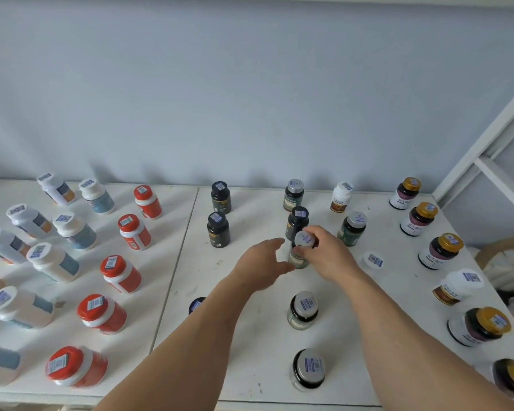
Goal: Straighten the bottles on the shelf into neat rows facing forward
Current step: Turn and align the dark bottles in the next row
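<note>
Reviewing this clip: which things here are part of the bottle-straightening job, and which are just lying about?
Part of the job:
- silver-capped bottle, gripped by the right hand
- left hand, open beside it
- red bottles
- white bottles
- black-capped bottles
- gold-capped bottles
- shelf

Lying about:
- white frame
- pale bundle off the shelf's right edge

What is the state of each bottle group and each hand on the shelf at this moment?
silver-capped bottle: upright, held in the middle column.
right hand: grips that bottle.
left hand: open, fingers touching the bottle's side.
red-capped bottles: upright, one column.
gold-capped bottles: upright, one column at right.
black-capped bottles: upright, capped.
shelf: white, marked.
</note>
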Motion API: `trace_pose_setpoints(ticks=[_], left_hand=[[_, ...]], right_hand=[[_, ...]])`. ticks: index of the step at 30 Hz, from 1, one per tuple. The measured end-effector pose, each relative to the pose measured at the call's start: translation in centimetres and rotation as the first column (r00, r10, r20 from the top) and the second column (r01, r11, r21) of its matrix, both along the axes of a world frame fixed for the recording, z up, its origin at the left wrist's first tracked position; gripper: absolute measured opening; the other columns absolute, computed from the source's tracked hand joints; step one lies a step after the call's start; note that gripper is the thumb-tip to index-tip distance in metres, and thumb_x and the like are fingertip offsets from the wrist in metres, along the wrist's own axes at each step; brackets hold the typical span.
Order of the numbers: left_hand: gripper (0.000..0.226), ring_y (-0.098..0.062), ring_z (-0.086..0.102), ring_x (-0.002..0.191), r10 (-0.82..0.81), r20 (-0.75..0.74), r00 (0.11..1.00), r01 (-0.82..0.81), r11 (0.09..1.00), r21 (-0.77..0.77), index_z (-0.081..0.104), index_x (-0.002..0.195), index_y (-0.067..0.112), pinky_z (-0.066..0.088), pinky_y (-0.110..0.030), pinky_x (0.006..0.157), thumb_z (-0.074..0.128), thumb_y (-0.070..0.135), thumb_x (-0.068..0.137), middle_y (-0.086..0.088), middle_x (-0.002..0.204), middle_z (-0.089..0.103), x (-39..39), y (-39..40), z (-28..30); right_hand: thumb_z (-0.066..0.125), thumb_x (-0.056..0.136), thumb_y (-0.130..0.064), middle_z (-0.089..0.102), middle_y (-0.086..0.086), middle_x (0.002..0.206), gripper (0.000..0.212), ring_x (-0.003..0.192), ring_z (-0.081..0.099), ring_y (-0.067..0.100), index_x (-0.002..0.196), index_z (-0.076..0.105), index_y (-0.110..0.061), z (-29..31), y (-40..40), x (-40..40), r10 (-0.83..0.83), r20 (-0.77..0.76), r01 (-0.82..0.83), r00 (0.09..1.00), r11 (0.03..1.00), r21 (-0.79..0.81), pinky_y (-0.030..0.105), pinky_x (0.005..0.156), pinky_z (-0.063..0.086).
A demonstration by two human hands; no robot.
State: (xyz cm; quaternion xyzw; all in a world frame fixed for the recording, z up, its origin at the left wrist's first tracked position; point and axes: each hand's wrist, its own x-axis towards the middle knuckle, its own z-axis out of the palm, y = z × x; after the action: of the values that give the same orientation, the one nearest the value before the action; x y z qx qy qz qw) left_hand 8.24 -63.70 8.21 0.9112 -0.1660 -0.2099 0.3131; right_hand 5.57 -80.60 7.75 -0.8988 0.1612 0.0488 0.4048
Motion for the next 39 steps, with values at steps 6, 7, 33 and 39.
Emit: trace_pose_setpoints(ticks=[6, 7, 33, 39], left_hand=[[0.038, -0.017, 0.061, 0.103, -0.023, -0.175, 0.984, -0.008, 0.984, -0.178, 0.062, 0.115, 0.027, 0.050, -0.031, 0.075, 0.074, 0.035, 0.080, 0.008, 0.110, 0.066, 1.7, -0.2, -1.0], [0.032, -0.019, 0.063, 0.100, -0.024, -0.218, 0.976, -0.022, 0.978, -0.208, 0.064, 0.109, 0.027, 0.051, -0.033, 0.073, 0.074, 0.033, 0.079, 0.008, 0.104, 0.068, 2.0, -0.2, -0.9], [0.057, -0.012, 0.057, 0.109, -0.120, -0.100, 0.988, 0.119, 0.993, -0.010, 0.059, 0.125, 0.029, 0.054, -0.033, 0.085, 0.078, 0.045, 0.074, 0.010, 0.121, 0.060, 2.5, -0.5, -0.4], [0.061, -0.013, 0.054, 0.119, -0.173, 0.016, 0.985, 0.170, 0.980, 0.104, 0.052, 0.135, 0.028, 0.046, -0.030, 0.098, 0.075, 0.038, 0.080, 0.008, 0.133, 0.058, 2.9, -0.1, -0.4]], right_hand=[[0.076, 0.077, -0.044, 0.068, -0.011, 0.106, 0.046, 0.095, 0.063, 0.009, 0.118, 0.063, -0.029, 1.8, 0.2, 0.8, 0.012, 0.033, -0.013, 0.999, 0.999, 0.037, 0.021, 0.073, 0.044], [0.076, 0.077, -0.045, 0.068, -0.011, 0.103, 0.043, 0.093, 0.063, 0.008, 0.115, 0.064, -0.029, 2.0, 0.2, 0.8, 0.005, 0.035, -0.006, 0.999, 0.999, 0.037, 0.020, 0.069, 0.043], [0.078, 0.076, -0.042, 0.070, -0.012, 0.098, 0.037, 0.091, 0.065, 0.008, 0.108, 0.066, -0.028, 1.0, -0.8, -0.9, -0.020, -0.009, 0.021, 1.000, 0.990, 0.136, 0.031, 0.082, 0.054], [0.083, 0.072, -0.030, 0.070, -0.011, 0.101, 0.046, 0.097, 0.064, 0.011, 0.113, 0.063, -0.031, -1.0, -0.4, -1.5, -0.014, -0.033, 0.020, 0.999, 0.982, 0.189, 0.038, 0.091, 0.053]])
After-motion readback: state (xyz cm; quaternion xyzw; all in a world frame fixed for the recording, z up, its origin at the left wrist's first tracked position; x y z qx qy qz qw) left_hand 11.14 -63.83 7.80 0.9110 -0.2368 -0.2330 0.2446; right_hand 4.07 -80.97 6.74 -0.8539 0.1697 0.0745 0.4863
